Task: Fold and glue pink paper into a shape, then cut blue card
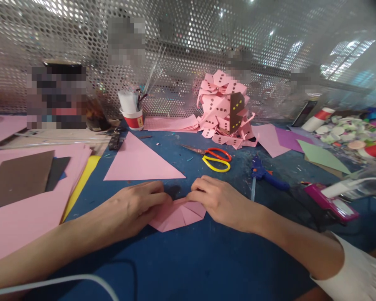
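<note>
A piece of folded pink paper [175, 216] with several creases lies on the blue table between my hands. My left hand [147, 202] is closed on its left side, fingers curled over the edge. On the paper's upper right edge, my right hand [211, 198] pinches with bent fingers. Just beyond my hands rests a flat pink paper triangle [141, 161]. Scissors [214, 159] with one red and one yellow handle lie behind my right hand, blades pointing left. The fingertips of both hands are partly hidden.
A blue glue gun [266, 173] lies right of my right hand. Behind stand a heap of pink folded paper pieces [222, 104] and a paper cup [133, 119]. Pink sheets [50, 209] cover the left side. A white cable [81, 277] crosses the near left edge.
</note>
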A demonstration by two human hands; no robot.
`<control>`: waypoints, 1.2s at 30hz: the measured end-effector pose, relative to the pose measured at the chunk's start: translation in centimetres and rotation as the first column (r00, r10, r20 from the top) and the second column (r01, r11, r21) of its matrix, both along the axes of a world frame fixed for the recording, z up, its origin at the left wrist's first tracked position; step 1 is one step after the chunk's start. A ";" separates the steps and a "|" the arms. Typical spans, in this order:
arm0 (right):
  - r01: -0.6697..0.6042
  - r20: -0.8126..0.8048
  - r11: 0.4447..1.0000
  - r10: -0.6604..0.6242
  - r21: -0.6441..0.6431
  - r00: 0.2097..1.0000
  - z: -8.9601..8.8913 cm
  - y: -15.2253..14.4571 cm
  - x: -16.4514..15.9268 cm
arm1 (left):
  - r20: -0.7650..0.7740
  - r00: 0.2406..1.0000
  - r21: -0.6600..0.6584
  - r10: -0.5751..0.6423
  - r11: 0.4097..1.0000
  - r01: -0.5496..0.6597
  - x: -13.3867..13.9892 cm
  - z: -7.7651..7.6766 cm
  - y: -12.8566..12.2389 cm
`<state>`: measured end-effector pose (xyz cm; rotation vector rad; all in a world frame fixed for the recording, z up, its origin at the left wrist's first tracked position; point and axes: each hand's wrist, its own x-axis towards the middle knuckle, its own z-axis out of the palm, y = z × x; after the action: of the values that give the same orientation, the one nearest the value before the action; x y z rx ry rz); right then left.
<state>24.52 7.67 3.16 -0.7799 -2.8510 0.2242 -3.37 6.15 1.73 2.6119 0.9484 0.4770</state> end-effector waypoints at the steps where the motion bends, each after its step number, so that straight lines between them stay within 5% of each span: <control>1: -0.001 -0.007 1.000 0.001 -0.004 1.000 0.0 0.0 0.1 | -0.011 1.000 -0.037 0.003 0.999 -0.003 -0.1 0.1 0.1; 6: -0.004 -0.041 1.000 0.004 -0.017 0.999 -0.1 0.1 0.3 | -0.031 0.999 -0.160 0.022 0.987 -0.027 -0.5 0.2 0.2; 14: 0.006 -0.019 1.000 -0.006 0.024 1.000 -0.3 0.0 0.2 | 0.005 1.000 -0.182 0.031 0.983 -0.029 -0.3 0.1 0.4; 26: -0.046 0.059 0.986 0.037 0.159 0.998 -0.3 -0.2 -0.4 | -0.102 0.995 -0.055 -0.015 0.998 0.010 -0.4 -0.3 0.1; 36: -0.048 0.074 0.987 0.037 0.153 0.997 -0.1 -0.1 -0.4 | -0.081 0.996 -0.013 -0.036 0.999 0.035 0.0 -0.2 0.1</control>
<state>24.11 7.57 3.09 -0.7105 -2.9098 -0.0200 -3.36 6.26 1.58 2.6504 0.9252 0.3578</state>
